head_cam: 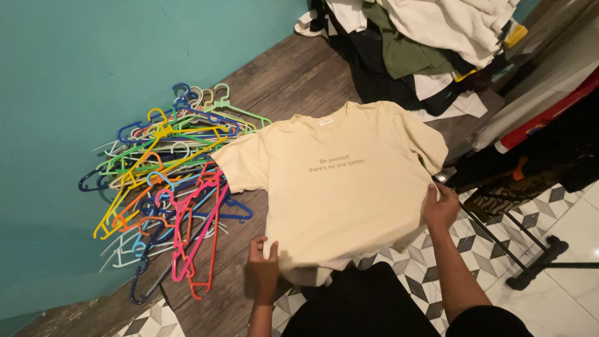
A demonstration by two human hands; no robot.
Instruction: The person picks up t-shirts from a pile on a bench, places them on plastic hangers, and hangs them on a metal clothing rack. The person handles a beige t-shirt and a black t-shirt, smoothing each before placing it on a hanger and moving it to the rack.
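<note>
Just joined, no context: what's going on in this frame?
A person has a cream short-sleeved T-shirt spread flat on the floor. The left hand grips its bottom hem and the right hand holds its side edge. A heap of multicoloured plastic hangers lies beside it, and a pile of clothes sits behind.

Teal wall (93, 56) — wood floor (293, 81)
</note>
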